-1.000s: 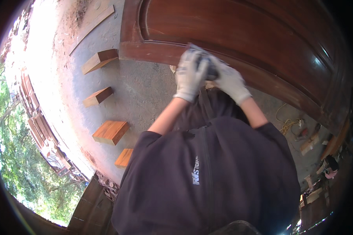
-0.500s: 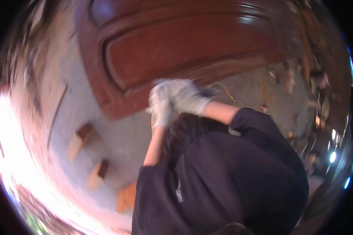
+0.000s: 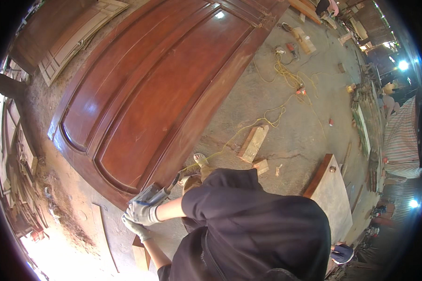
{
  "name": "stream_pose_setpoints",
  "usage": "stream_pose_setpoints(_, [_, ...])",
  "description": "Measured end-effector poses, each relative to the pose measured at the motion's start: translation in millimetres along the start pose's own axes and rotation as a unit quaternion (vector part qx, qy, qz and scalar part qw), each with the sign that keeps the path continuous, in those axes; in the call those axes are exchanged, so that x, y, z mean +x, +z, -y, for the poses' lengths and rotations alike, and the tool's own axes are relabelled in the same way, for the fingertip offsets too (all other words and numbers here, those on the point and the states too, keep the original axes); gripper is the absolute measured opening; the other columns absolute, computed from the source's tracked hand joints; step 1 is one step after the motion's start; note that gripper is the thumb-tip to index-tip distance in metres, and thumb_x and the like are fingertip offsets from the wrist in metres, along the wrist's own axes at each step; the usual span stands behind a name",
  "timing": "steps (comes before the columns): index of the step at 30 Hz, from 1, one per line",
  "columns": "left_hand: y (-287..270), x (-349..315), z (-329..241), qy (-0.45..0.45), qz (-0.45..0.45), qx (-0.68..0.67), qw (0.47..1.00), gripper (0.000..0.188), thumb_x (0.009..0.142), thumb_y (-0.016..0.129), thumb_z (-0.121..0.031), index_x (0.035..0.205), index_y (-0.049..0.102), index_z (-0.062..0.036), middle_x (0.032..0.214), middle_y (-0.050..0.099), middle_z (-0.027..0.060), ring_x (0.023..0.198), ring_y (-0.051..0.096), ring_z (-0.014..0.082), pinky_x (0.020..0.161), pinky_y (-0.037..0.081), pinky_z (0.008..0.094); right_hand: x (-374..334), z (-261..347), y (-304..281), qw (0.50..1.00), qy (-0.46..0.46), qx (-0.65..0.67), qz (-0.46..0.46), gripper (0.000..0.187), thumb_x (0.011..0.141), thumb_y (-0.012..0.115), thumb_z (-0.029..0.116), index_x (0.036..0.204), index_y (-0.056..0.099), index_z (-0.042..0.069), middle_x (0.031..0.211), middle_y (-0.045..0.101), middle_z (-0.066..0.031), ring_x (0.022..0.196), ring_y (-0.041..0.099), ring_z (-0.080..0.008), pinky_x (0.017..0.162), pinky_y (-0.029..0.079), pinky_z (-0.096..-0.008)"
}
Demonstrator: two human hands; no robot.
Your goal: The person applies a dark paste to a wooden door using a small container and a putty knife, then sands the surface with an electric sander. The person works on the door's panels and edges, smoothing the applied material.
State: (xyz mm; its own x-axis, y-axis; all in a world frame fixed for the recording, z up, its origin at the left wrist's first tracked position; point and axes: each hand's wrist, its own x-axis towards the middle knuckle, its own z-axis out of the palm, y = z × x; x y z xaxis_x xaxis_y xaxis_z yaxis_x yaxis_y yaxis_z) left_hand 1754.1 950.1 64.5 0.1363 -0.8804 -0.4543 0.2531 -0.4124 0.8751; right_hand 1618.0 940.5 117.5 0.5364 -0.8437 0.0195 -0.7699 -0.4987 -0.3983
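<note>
A large, glossy red-brown panelled wooden door (image 3: 159, 103) lies flat in front of me, slanting from near left to far right. At its near corner is a grey corded power tool (image 3: 150, 193), lying along the door's edge. My right hand (image 3: 144, 213), in a pale knitted glove, is closed on the tool's near end. Just below it my left hand (image 3: 136, 228), gloved too, is curled in close by the corner. Its fingers are mostly covered, so what it grips cannot be made out. The tool's exact kind is partly hidden by the gloves.
A yellow cord (image 3: 286, 70) winds over the concrete floor on the right. Wooden blocks (image 3: 254, 143) lie near my foot (image 3: 200, 159), and a pale board (image 3: 335, 199) stands farther right. Scrap wood (image 3: 17, 154) is piled at left. Another person (image 3: 342, 253) is at lower right.
Both hands have shifted left and nearer, to the door's near corner. My view has turned, so the door now slants and more of the floor shows. The earlier frame is blurred.
</note>
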Motion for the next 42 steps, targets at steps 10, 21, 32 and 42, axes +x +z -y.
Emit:
stream_pose_setpoints(10, [227, -25, 75, 0.065, 0.037, 0.026, 0.997, 0.031, 0.104, 0.044, -0.025, 0.125, 0.053, -0.0029, 0.121, 0.061, 0.0128, 0.108, 0.061, 0.0239, 0.095, 0.052, 0.0385, -147, -172, -82, 0.992, 0.081, 0.064, -0.066, 0.059, 0.071, 0.077, 0.036, 0.119, 0.058, 0.007, 0.111, 0.066, -0.014, 0.112, 0.063, -0.0305, 0.095, 0.048, -0.0427])
stream_pose_setpoints(21, [287, -68, 59, 0.064, 0.01, 0.181, 0.981, 0.035, 0.102, 0.045, -0.033, 0.101, 0.063, -0.0026, 0.109, 0.065, 0.0223, 0.104, 0.06, 0.0402, 0.093, 0.046, 0.047, -171, -188, -108, 0.994, 0.11, -0.02, 0.011, 0.055, 0.063, 0.083, 0.032, 0.107, 0.058, 0.011, 0.096, 0.063, -0.0097, 0.092, 0.062, -0.0307, 0.082, 0.05, -0.0439])
stream_pose_setpoints(32, [36, 8, 42, 0.166, -0.091, 0.189, 0.963, 0.034, 0.103, 0.048, -0.029, 0.113, 0.063, 0.0003, 0.106, 0.067, 0.0203, 0.098, 0.064, 0.0332, 0.091, 0.049, 0.0416, -4, -20, -15, 1.0, -0.008, -0.007, -0.029, 0.039, 0.073, 0.07, 0.025, 0.107, 0.06, 0.009, 0.101, 0.064, -0.0093, 0.099, 0.063, -0.0263, 0.082, 0.05, -0.0401])
stream_pose_setpoints(42, [-65, 26, -14, 0.048, -0.104, -0.005, 0.993, 0.031, 0.104, 0.046, -0.028, 0.104, 0.065, -0.0033, 0.101, 0.067, 0.008, 0.093, 0.063, 0.0182, 0.085, 0.053, 0.0333, 53, 53, 44, 0.997, 0.013, 0.024, -0.067, 0.025, 0.081, 0.061, 0.021, 0.103, 0.06, 0.011, 0.097, 0.064, -0.0075, 0.094, 0.063, -0.0262, 0.078, 0.048, -0.0423])
